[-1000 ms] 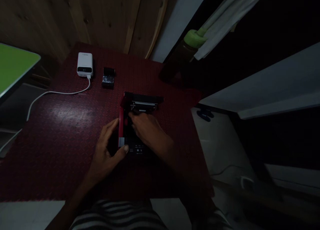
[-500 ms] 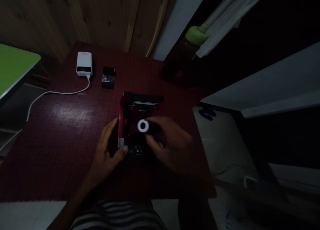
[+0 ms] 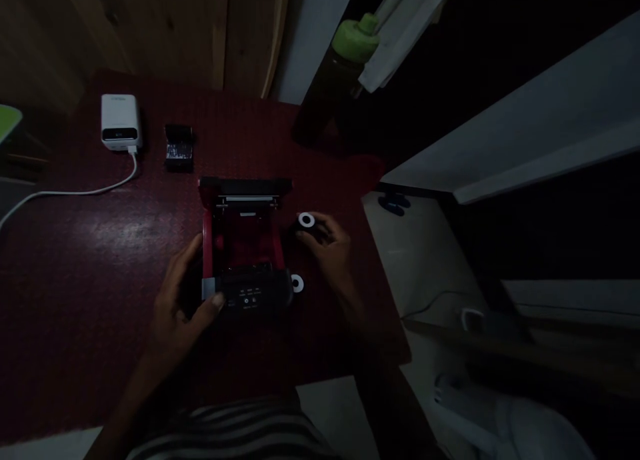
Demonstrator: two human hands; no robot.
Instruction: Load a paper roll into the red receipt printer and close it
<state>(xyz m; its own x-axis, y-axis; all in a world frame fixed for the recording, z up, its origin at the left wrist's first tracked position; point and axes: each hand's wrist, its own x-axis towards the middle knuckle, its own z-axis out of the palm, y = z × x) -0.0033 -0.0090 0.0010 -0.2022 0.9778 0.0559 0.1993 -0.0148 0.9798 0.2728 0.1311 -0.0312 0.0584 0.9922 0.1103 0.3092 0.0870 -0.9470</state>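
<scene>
A small red and black device (image 3: 278, 243), which looks like a receipt printer, sits on the table with its lid raised and its red inner bay exposed. My left hand (image 3: 177, 300) grips its left side, thumb on the black front panel and fingers along the outer wall. To the right of the printer, my right hand (image 3: 330, 243) holds a small roll (image 3: 306, 221) between thumb and fingers. The roll has a white ring-shaped end with a dark centre; its side is too dark to make out. Another white ring-shaped end (image 3: 298, 283) shows beside the printer's front right corner.
A white power bank (image 3: 120, 117) with a plugged-in white cable (image 3: 85, 193) lies at the back left of the dark red table (image 3: 100, 280). Near it is a small black object (image 3: 179, 150). A bottle with a green cap (image 3: 356, 40) stands at the back right.
My right hand has carried the roll from over the printer's bay to its right side. The second white ring is now visible. My left hand stays on the printer; the view has shifted.
</scene>
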